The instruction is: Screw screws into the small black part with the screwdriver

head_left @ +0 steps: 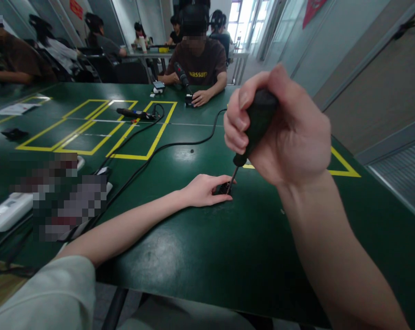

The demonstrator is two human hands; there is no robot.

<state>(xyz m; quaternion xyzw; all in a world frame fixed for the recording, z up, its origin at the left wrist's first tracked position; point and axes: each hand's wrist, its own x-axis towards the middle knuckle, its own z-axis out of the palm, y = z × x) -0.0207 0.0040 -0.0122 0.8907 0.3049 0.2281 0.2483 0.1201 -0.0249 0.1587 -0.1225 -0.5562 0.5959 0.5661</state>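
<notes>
From here it looks to me like a shared workroom, a bit like an office. I see a big green table (193,256) with boxes of yellow tape (128,157) and a long black cord (180,144). Across it, a person (210,57) holds a dark tool (182,75). Far back, people sit near black chairs (132,72) and bright windows (248,16).

Head view, single: worn height, at near side of green table (210,261), facing forward and down; right hand (292,128) very close, left hand (201,190) farther off, windows (247,18) far.
</notes>
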